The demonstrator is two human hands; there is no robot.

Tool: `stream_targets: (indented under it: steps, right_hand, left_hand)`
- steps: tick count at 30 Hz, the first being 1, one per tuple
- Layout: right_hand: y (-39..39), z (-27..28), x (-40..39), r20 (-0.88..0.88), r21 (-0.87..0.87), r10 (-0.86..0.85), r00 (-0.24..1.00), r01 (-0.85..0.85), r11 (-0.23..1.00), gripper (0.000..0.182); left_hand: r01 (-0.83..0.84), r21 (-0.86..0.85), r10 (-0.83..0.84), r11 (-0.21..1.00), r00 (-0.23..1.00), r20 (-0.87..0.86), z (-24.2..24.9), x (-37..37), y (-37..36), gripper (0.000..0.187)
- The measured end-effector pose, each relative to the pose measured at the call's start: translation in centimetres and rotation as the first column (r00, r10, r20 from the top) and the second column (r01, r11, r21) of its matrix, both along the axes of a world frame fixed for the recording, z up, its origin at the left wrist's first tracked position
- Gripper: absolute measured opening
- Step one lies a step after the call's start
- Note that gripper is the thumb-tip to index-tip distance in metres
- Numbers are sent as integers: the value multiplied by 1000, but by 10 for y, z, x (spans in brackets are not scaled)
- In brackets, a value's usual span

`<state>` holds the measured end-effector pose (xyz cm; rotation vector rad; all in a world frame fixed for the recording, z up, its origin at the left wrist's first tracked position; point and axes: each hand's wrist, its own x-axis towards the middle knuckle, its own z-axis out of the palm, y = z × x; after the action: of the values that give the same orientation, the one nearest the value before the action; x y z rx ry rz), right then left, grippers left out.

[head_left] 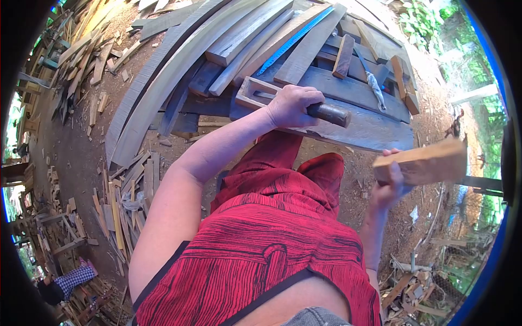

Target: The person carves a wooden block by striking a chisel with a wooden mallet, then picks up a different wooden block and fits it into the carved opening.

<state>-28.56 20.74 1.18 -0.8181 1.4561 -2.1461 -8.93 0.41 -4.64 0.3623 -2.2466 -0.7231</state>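
Observation:
My left hand (296, 106) is closed around a dark round handle (330, 114), whose end sticks out to the right. Just left of this hand lies a wooden piece (247, 93) with a long slot; something thin and greyish shows in the slot, partly hidden by the hand. My right hand (389, 187) grips a thick wooden block (429, 163), raised to the right of the bench and blurred by motion. The block and the handle are apart.
A plank bench (375, 130) carries boards, a blue ruler (293, 41), a small wood block (343, 56) and a saw-like tool with a wrapped handle (375, 89). Long curved boards (157, 81) lie at its left. Wood scraps (130, 206) cover the ground. A person (73, 280) is at lower left.

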Motion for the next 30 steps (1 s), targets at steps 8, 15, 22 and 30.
stream_targets:
  steps: [8,15,22,30]
  right_hand:
    - [7,-3,-10,-115,410,298,947,-228,883,62]
    - [-12,-30,16,-172,124,160,972,-139,982,55]
    - [9,18,-6,-241,351,236,941,-142,925,65]
    - [-11,-41,19,-423,234,274,863,-188,954,72]
  left_hand:
    - [-2,22,2,1000,1000,9,4,4,-1,40]
    - [7,3,-7,1000,1000,-18,2,2,-2,40]
    - [18,0,-18,1000,1000,-5,1,4,-3,39]
    - [1,19,-1,1000,1000,-3,0,4,-2,39]
